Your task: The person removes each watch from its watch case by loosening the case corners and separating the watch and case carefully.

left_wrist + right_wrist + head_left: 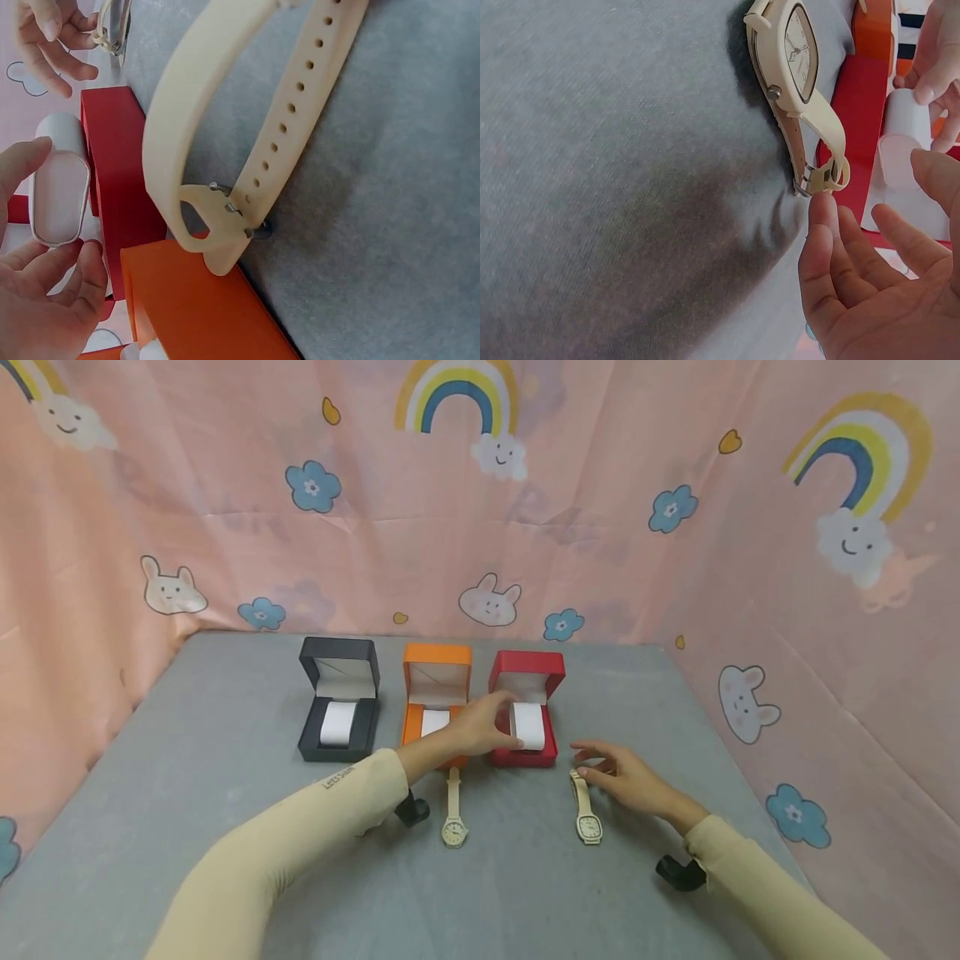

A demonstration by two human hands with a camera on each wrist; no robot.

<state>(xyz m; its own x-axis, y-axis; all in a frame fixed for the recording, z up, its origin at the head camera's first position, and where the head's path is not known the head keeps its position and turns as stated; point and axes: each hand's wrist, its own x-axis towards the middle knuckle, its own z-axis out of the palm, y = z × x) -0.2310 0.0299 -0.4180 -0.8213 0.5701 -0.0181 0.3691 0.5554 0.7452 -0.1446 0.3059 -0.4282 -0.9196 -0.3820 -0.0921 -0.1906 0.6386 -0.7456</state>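
My left hand [480,727] pinches a white watch cushion [60,199] at the open red watch box [555,750], thumb on one end and fingers on the other. How far the cushion is raised from the box I cannot tell. Beside this box, my right hand [626,781] hovers with loosely bent fingers at the buckle end of a cream watch [588,828]. In the right wrist view, its fingertips [822,214] lie close to that buckled strap; contact is unclear. Another cream watch [453,832] lies in front of the orange box [411,727], which my left hand partly covers.
A black watch box [307,747] stands open at the left, with a white cushion [338,723] in it. All the boxes stand in a row on the grey cloth-covered table [510,893]. A pink patterned curtain [600,435] hangs behind and along the sides.
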